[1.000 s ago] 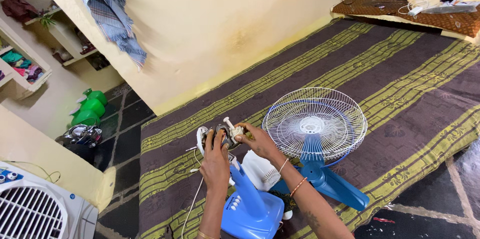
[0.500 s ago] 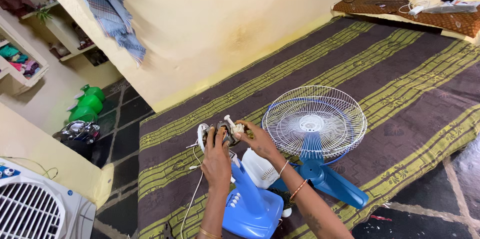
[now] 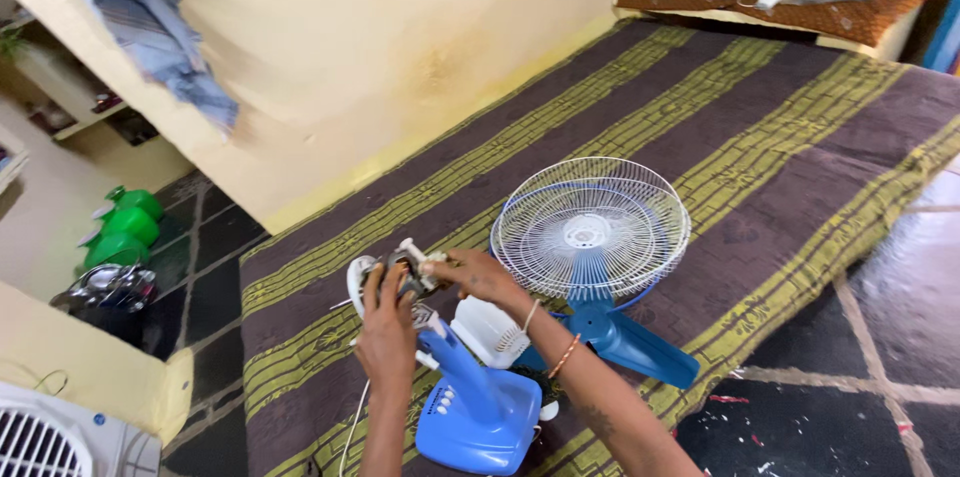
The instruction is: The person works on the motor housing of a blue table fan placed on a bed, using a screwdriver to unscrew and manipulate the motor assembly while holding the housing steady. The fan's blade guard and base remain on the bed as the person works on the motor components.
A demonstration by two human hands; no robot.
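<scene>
My left hand (image 3: 385, 332) grips the bare fan motor (image 3: 398, 272) from behind, atop the blue fan stand (image 3: 470, 397). My right hand (image 3: 480, 277) pinches the motor's front end by the white shaft. The stand's blue base sits on the striped mat (image 3: 700, 137) with a white power cord (image 3: 352, 427) hanging down. A white rear motor cover (image 3: 487, 330) lies just right of the stand. A white wire fan guard (image 3: 590, 229) rests on blue fan blades (image 3: 625, 342) behind my right wrist.
Green plastic cans (image 3: 120, 229) and a steel pot (image 3: 105, 287) stand on the dark tiled floor at left. A white air cooler (image 3: 60, 437) fills the lower left corner. A yellow wall (image 3: 400, 47) runs behind; a checked cloth (image 3: 140, 22) hangs on it.
The view has swung to the right and down, so everything sits further left in the frame. Both hands keep their hold on the motor.
</scene>
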